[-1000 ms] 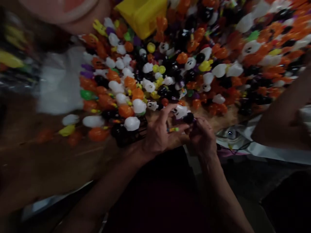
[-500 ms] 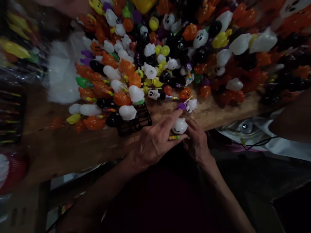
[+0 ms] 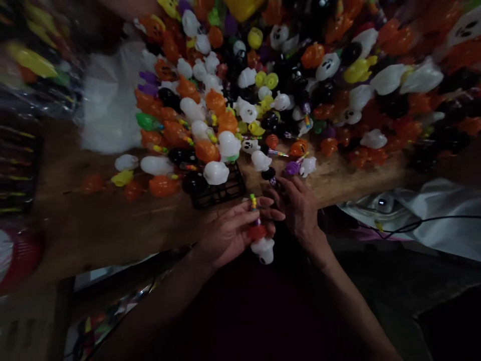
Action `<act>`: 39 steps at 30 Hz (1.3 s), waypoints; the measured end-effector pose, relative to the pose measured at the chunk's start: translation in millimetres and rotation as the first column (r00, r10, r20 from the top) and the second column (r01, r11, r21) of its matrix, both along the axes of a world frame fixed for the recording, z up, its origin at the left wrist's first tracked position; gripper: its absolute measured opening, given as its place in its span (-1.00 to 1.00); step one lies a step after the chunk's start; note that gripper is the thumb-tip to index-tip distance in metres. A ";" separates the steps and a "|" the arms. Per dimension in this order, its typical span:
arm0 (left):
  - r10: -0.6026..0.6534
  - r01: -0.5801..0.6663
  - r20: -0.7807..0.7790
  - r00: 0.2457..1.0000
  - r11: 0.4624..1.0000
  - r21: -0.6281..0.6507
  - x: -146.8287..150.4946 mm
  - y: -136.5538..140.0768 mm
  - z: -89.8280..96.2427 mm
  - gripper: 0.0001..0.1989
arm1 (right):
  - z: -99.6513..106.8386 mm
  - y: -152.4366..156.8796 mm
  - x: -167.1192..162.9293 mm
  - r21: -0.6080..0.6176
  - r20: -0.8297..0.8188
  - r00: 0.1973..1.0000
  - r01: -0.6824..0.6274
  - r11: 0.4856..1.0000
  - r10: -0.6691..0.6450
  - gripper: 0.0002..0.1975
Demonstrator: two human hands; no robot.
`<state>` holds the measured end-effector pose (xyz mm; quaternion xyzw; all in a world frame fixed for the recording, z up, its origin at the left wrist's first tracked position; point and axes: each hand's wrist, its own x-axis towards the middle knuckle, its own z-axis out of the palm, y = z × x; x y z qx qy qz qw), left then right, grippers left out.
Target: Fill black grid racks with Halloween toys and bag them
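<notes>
Lowered since earlier: white ghost toy (image 3: 264, 249) | left hand (image 3: 229, 231) fingers pinch its striped stem (image 3: 254, 204) (head dangling) | right hand (image 3: 298, 208) loosely curled, empty, beside black ghost toy (image 3: 268, 174).

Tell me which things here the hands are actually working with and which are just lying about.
In hand:
left hand holding white ghost topper on striped stick
right hand reaching at black topper

Lying about:
toy pile
black grid rack
white bag
black cable

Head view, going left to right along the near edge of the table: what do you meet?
Red basket → black grid tray → left hand holding a white ghost toy → right hand → white cloth.
</notes>
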<state>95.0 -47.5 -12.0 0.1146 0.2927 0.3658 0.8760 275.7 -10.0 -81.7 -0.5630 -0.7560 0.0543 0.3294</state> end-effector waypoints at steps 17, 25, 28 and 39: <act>-0.056 0.238 -0.527 0.848 0.929 0.284 26.6 9.1 -2.1 -0.36 | 69.4 -23.1 25.8 -0.495 -0.654 0.755 -0.389 0.777 -0.039 -0.64; 0.046 0.350 -0.747 0.663 0.863 0.363 9.2 10.5 -1.7 -0.39 | 54.6 -18.4 10.8 -0.413 -0.708 0.703 -0.487 0.769 0.065 -0.71; -0.036 0.421 -0.764 0.644 0.850 0.316 4.1 8.8 -1.3 -0.30 | 53.1 -23.4 2.5 -0.375 -0.719 0.691 -0.484 0.790 0.082 -0.71; 0.096 0.405 -0.853 0.513 0.849 0.339 -29.1 -15.9 14.3 -0.40 | 77.1 -9.4 12.9 -0.272 -0.762 0.648 -0.327 0.905 0.005 -0.79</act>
